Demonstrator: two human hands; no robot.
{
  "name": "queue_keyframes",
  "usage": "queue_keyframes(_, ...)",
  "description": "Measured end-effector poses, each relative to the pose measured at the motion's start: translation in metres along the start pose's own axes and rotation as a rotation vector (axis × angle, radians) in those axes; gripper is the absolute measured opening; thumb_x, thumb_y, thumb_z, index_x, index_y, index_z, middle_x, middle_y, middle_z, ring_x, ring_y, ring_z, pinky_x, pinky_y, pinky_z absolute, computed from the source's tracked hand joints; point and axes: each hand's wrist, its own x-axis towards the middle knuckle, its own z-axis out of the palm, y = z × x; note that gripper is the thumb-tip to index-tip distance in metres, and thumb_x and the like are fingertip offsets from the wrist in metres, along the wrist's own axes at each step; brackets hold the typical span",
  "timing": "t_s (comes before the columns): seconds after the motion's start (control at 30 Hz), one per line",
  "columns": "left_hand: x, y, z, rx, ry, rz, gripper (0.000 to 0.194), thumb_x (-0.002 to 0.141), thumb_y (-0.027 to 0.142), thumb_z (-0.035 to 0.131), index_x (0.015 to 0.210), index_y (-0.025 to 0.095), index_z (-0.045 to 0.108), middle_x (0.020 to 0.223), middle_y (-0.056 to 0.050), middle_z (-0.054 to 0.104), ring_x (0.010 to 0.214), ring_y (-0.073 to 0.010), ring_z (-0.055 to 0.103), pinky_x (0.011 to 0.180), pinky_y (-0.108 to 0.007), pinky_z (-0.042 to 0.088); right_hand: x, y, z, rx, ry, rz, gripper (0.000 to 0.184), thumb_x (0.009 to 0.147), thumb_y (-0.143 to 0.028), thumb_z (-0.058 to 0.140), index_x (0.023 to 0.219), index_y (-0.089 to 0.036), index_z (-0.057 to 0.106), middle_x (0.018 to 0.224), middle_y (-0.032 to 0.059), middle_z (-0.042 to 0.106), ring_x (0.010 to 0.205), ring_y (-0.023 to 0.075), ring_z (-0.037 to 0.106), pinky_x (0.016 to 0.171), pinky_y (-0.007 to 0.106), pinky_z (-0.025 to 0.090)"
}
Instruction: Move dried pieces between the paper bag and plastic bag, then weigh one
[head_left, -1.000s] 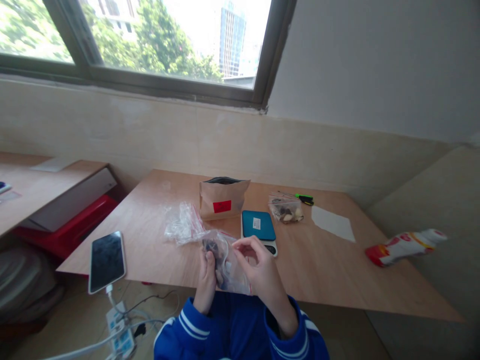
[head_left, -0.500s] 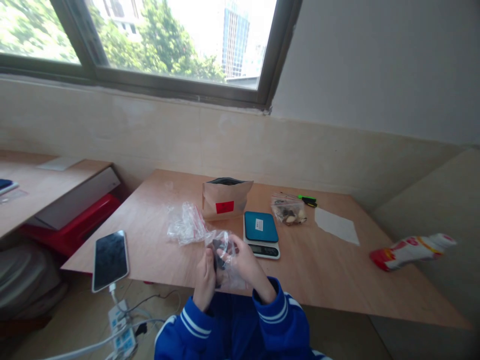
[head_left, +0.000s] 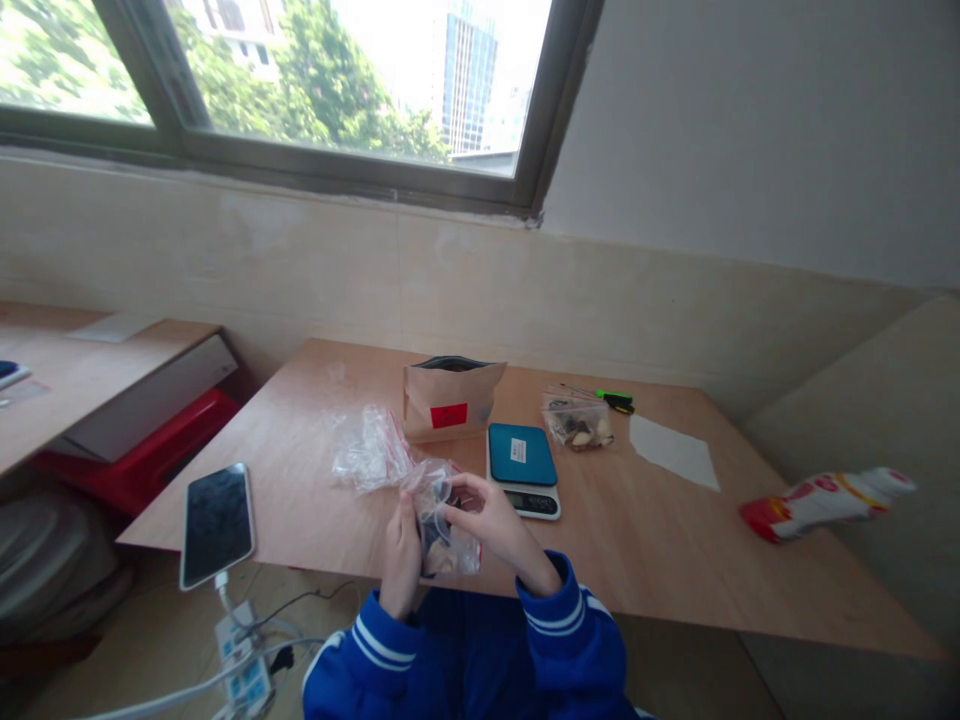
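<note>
I am gripping the small clear bag [head_left: 442, 525] with my left hand [head_left: 400, 555] and right hand [head_left: 491, 520]; tilting it could be spilling pieces off the bench [head_left: 637, 540].

From the hands [head_left: 450, 540] at the table's [head_left: 675, 560] near edge, bare board lies open toward 3 o'clock, as far as the red-and-white packet [head_left: 825, 500]. At 12 the paper bag [head_left: 450, 400] blocks the way; the scale [head_left: 523, 468] sits just beside at 1. Crumpled bags [head_left: 367, 450] crowd 11. The phone [head_left: 216, 522] overhangs the edge at 9.
</note>
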Motion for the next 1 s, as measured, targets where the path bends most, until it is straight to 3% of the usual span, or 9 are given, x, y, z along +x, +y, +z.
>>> queue_keyframes(0.2, 0.004, -0.013, 0.0, -0.184, 0.057, -0.166, 0.067, 0.079, 0.068, 0.043, 0.106, 0.012, 0.067, 0.097, -0.011, 0.072, 0.093, -0.0261, 0.067, 0.086, -0.037, 0.051, -0.003, 0.0, -0.005, 0.019, 0.068, -0.005, 0.028, 0.066, -0.029, 0.074, 0.09, -0.017, 0.067, 0.087, 0.0045, 0.071, 0.08, 0.0177, 0.066, 0.073, 0.03, 0.053)
queue_keyframes(0.37, 0.001, -0.014, 0.001, -0.281, 0.074, -0.153, 0.066, 0.082, 0.066, 0.041, 0.115, 0.012, 0.062, 0.105, -0.012, 0.07, 0.101, -0.0255, 0.064, 0.088, -0.038, 0.049, -0.002, -0.002, -0.011, 0.044, 0.152, -0.007, 0.032, 0.062, -0.035, 0.077, 0.086, -0.016, 0.067, 0.082, 0.0041, 0.071, 0.076, 0.0176, 0.067, 0.073, 0.03, 0.055)
queue_keyframes(0.5, 0.001, -0.009, 0.002, -0.245, 0.08, -0.205, 0.069, 0.081, 0.07, 0.038, 0.104, 0.011, 0.065, 0.089, -0.011, 0.072, 0.082, -0.021, 0.067, 0.077, -0.034, 0.051, 0.0, -0.012, -0.015, 0.14, 0.21, 0.014, 0.035, 0.063, -0.037, 0.077, 0.09, -0.017, 0.065, 0.089, 0.0051, 0.072, 0.083, 0.0188, 0.067, 0.079, 0.032, 0.054)
queue_keyframes(0.63, -0.002, -0.004, 0.004, -0.309, 0.132, -0.243, 0.067, 0.076, 0.071, 0.045, 0.108, 0.015, 0.063, 0.082, -0.006, 0.071, 0.071, -0.0166, 0.065, 0.067, -0.029, 0.051, 0.016, -0.028, -0.022, 0.273, 0.231, -0.012, 0.037, 0.064, -0.036, 0.077, 0.093, -0.016, 0.065, 0.093, 0.0064, 0.072, 0.087, 0.0192, 0.067, 0.082, 0.032, 0.053)
queue_keyframes(0.73, -0.003, -0.004, 0.003, -0.295, 0.137, -0.269, 0.069, 0.071, 0.075, 0.047, 0.096, 0.013, 0.066, 0.083, -0.008, 0.071, 0.073, -0.0175, 0.066, 0.066, -0.027, 0.05, 0.043, -0.047, -0.035, 0.296, 0.308, -0.122, 0.04, 0.063, -0.036, 0.077, 0.095, -0.015, 0.064, 0.093, 0.0068, 0.071, 0.087, 0.0189, 0.067, 0.084, 0.033, 0.053)
queue_keyframes(0.87, 0.0, -0.006, -0.003, -0.26, 0.143, -0.285, 0.073, 0.068, 0.079, 0.045, 0.091, 0.013, 0.066, 0.083, -0.01, 0.072, 0.072, -0.0184, 0.066, 0.064, -0.028, 0.05, 0.09, -0.079, -0.057, 0.154, 0.408, -0.391, 0.036, 0.066, -0.035, 0.075, 0.094, -0.016, 0.063, 0.093, 0.0048, 0.071, 0.086, 0.017, 0.065, 0.084, 0.033, 0.053)
queue_keyframes(1.0, 0.003, -0.006, -0.008, -0.296, 0.151, -0.275, 0.074, 0.069, 0.079, 0.044, 0.094, 0.013, 0.066, 0.082, -0.008, 0.071, 0.075, -0.0174, 0.066, 0.07, -0.028, 0.05, 0.124, -0.095, -0.07, -0.132, 0.343, -0.564, 0.027, 0.072, -0.033, 0.071, 0.093, -0.016, 0.064, 0.092, 0.0042, 0.07, 0.085, 0.016, 0.065, 0.079, 0.03, 0.053)
